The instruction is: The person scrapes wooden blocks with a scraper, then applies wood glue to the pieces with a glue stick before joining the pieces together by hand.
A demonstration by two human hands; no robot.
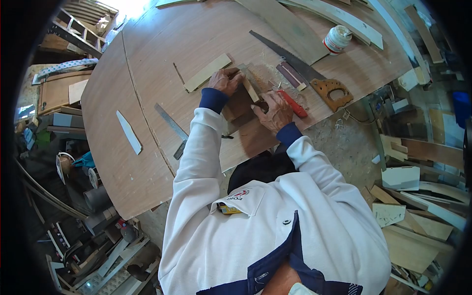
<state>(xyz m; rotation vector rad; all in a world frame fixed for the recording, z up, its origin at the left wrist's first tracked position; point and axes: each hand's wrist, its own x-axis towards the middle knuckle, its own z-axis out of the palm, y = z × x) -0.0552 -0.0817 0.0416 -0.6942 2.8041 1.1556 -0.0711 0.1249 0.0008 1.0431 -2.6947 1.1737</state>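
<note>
On the workbench, a small pale wooden block point(251, 91) stands between my two hands. My left hand point(225, 81) has its fingers curled round the far end of this block. At its near end is my right hand point(276, 112), with bent fingers and thumb closing on it; the fingertips are partly hidden. A red-handled tool point(293, 103) lies against the right side of my right hand. A flat grey metal strip point(251, 77) lies just beyond the block. Left of it rests a pale wooden board point(209, 72).
A handsaw point(329, 91) lies to the right, near a dark sanding block point(291, 75) and sawdust. A white glue jar point(337, 40) stands farther back. A try square point(172, 129) and a white pointed strip point(129, 132) lie left. Wood offcuts point(408, 241) are piled at right.
</note>
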